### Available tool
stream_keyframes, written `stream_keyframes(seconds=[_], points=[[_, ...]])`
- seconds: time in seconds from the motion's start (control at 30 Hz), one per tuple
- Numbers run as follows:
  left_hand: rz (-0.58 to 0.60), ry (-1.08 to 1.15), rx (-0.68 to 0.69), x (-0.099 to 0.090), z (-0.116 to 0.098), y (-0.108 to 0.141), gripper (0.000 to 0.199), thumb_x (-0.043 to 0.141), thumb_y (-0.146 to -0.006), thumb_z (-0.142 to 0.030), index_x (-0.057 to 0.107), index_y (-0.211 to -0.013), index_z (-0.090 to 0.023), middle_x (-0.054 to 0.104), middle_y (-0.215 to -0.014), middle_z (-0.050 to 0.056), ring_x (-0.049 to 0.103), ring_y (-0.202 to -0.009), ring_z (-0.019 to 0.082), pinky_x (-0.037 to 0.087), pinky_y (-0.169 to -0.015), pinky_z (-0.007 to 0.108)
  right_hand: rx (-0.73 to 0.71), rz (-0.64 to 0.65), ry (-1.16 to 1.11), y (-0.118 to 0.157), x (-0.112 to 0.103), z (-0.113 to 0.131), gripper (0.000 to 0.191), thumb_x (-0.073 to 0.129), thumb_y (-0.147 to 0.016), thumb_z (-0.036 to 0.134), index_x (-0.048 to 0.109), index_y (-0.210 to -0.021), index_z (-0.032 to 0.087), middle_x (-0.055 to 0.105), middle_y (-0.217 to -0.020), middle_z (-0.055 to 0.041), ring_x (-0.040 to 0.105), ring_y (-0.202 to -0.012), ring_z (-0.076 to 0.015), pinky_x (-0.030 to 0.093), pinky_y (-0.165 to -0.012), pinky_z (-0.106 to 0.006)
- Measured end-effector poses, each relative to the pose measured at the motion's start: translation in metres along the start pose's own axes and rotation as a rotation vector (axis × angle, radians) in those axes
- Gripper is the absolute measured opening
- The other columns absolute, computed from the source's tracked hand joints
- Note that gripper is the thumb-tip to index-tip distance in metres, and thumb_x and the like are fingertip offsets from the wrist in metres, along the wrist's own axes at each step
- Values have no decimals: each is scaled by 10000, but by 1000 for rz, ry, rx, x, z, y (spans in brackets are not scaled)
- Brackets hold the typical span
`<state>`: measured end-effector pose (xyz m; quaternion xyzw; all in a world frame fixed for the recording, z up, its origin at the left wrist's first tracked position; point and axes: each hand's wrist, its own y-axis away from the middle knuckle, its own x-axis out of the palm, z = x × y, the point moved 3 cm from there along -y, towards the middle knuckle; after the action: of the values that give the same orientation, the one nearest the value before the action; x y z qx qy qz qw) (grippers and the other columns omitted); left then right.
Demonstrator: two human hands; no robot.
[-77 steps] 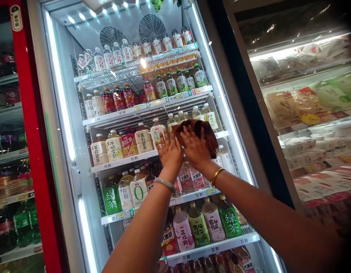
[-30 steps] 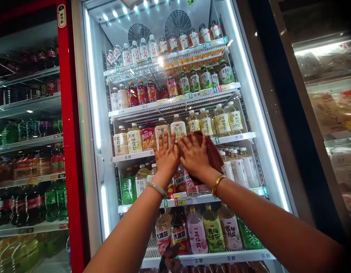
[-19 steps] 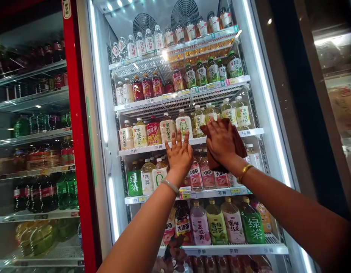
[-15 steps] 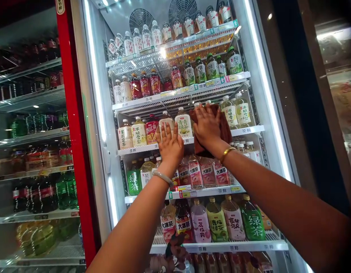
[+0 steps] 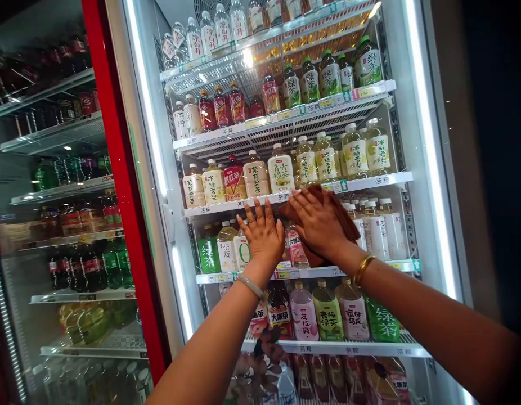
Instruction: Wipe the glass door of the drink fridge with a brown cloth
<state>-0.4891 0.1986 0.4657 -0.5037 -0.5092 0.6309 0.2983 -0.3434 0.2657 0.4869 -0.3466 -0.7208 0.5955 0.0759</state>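
My left hand (image 5: 264, 239) lies flat with its fingers spread against the clear glass door of a lit drinks cooler; it holds nothing. To its right, my right hand (image 5: 322, 222) presses a reddish-brown cloth (image 5: 347, 216) to the same glass, palm down over it. The cloth spreads out past the fingers on both sides, and its middle is hidden under the hand. Behind the glass, the shelf edge (image 5: 227, 207) runs just above the left fingertips. A white-labelled green tea bottle (image 5: 281, 169) stands on that shelf, above and between the hands.
Several shelves of bottled tea fill the cooler, among them a pink-purple bottle (image 5: 303, 315) on a lower shelf. A red upright frame (image 5: 121, 185) separates it from another stocked cooler on the left. A bright light strip (image 5: 429, 146) runs down the right side.
My right hand and the cloth have moved down the glass, from in front of the middle-shelf bottles to below that shelf's edge. My left hand has also shifted lower. The view has moved somewhat.
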Motion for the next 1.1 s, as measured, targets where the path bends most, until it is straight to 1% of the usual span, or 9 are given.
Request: stream_keyframes(seconds=[0.17,0.33,0.43,0.53,0.63,0.73,0.9,1.0,1.1], points=[[0,-19,89,-5,14,-9,659,398,-1022,-349,190,-1645,-293,84,-1743,14,-49,-1610,268,-18,-1303,596,221,-117,-40,-64,-9,-9,616,446,-969,273,399,-1560,106,315,-1681,-96,180,-1590,-289,-43,-1285,-635],[-19,-38,-37,-23,75,-37,618,316,-1035,-305,211,-1644,-280,119,-1738,1,50,-1617,219,17,-1321,532,150,-114,-80,-123,6,39,594,424,-983,295,411,-1555,136,313,-1684,-89,165,-1594,-275,-79,-1272,-655],[-39,-59,-71,-26,104,-31,618,313,-1036,-307,215,-1645,-273,85,-1742,-7,-2,-1617,210,-3,-1324,497,43,-45,-80,-115,27,77,600,443,-991,317,399,-1564,145,307,-1686,-86,157,-1597,-264,-73,-1284,-637],[2,-65,-77,-18,109,-2,652,353,-1009,-274,223,-1644,-200,55,-1744,41,-47,-1611,228,-21,-1320,503,-116,24,-92,-77,45,104,612,461,-1002,352,385,-1572,145,293,-1689,-90,148,-1600,-262,-44,-1292,-630],[53,-54,-84,-8,94,27,730,405,-959,-225,177,-1645,-125,44,-1741,99,-89,-1602,253,-19,-1315,530,-215,72,-108,-33,51,106,613,455,-1012,358,371,-1579,141,304,-1683,-83,171,-1595,-264,-45,-1294,-627],[63,-43,-106,-4,75,36,733,383,-977,-250,130,-1643,-78,33,-1734,145,-96,-1599,260,-39,-1303,553,-177,62,-118,-11,45,87,626,496,-986,321,386,-1573,134,315,-1676,-95,208,-1586,-277,-36,-1296,-623],[62,-67,-55,-5,79,29,710,335,-1025,-340,92,-1651,-113,17,-1738,114,-105,-1598,239,-49,-1299,552,16,-30,-133,-53,34,70,619,479,-975,291,398,-1568,134,364,-1655,-131,218,-1582,-291,-20,-1290,-632],[52,-88,-3,-9,106,17,663,306,-1032,-302,110,-1658,-208,65,-1744,49,-39,-1607,188,-43,-1309,510,80,-66,-149,-96,36,86,594,458,-980,291,417,-1554,144,344,-1670,-106,196,-1588,-280,-57,-1286,-632],[-3,-86,-92,-16,140,5,631,288,-1038,-295,165,-1652,-221,75,-1743,46,-30,-1608,203,-17,-1312,522,45,-42,-155,-118,46,113,594,449,-982,290,412,-1555,136,327,-1677,-100,185,-1591,-275,-54,-1291,-628]])
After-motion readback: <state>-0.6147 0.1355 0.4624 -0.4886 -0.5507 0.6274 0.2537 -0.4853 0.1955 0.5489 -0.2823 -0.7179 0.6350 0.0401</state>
